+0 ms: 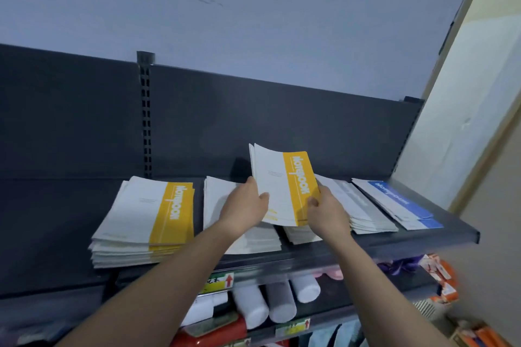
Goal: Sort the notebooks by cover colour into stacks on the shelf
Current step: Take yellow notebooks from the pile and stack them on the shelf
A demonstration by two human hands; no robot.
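Observation:
Both hands hold a thin bundle of yellow-banded notebooks point(284, 183), tilted up above the middle of the shelf. My left hand point(248, 203) grips its left edge and my right hand point(324, 205) pinches the lower right corner on the yellow band. A tall yellow stack point(146, 220) lies on the left of the dark shelf point(423, 242). Under my hands lie a white pile point(253, 239) and a pile partly hidden by my right hand. Further right sit a grey-banded stack point(363, 211) and a blue-banded stack point(400, 203).
A dark back panel with a slotted upright point(145, 115) closes the shelf behind. The shelf ends at the right by a cream wall point(465, 121). Below, a lower shelf holds white rolls point(279, 301), price tags and colourful goods.

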